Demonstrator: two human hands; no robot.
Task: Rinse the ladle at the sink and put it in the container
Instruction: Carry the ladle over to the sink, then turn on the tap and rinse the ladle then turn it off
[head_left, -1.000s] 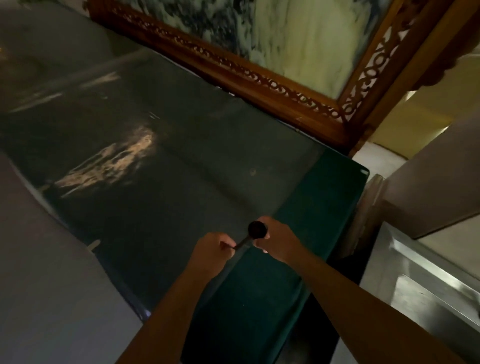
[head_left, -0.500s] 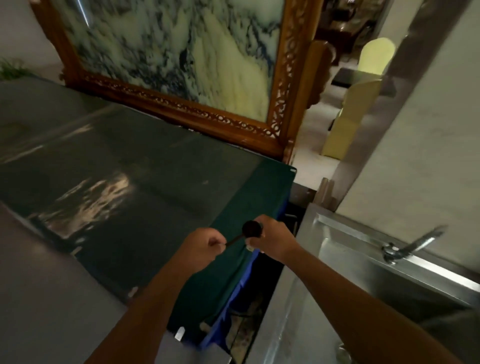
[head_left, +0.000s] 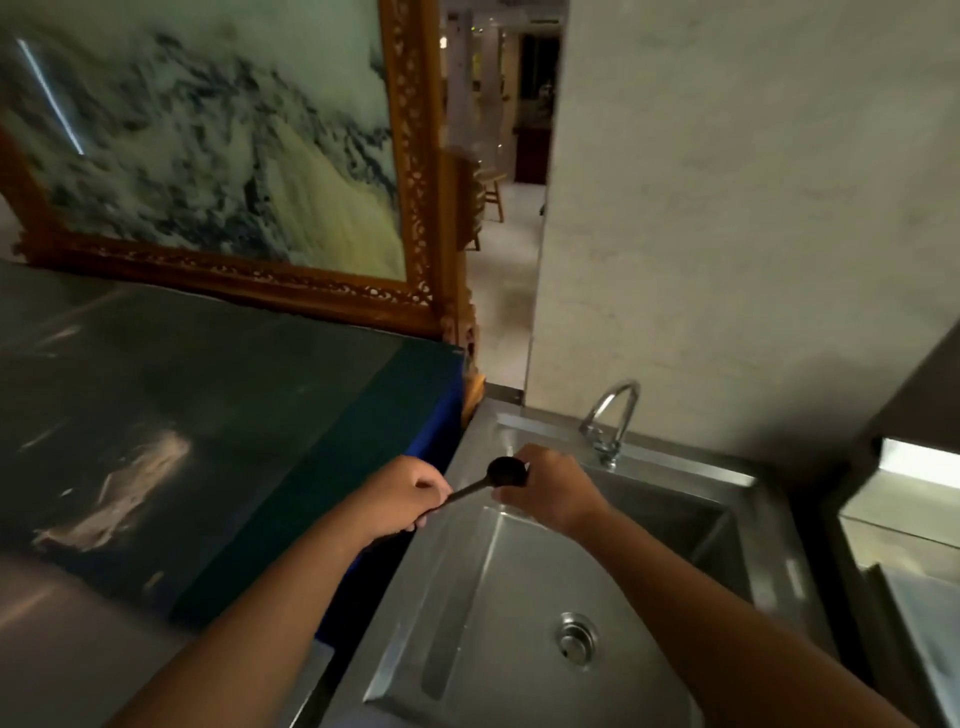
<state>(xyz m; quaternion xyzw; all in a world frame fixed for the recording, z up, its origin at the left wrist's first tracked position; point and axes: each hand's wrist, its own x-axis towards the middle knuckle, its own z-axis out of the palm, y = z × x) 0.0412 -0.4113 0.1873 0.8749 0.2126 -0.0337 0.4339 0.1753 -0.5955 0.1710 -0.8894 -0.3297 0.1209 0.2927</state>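
Both hands hold a small dark ladle (head_left: 501, 475) above the near-left rim of the steel sink (head_left: 498, 587). The left hand (head_left: 410, 501) has its grip closed around the handle. The right hand (head_left: 550, 488) has its grip closed on the bowl. The tap (head_left: 613, 415) stands just beyond. The green counter (head_left: 208, 415) lies left.

A restaurant's service area: steel sink (head_left: 519, 597) and faucet (head_left: 613, 415) beside an ornate framed stone screen (head_left: 208, 156).
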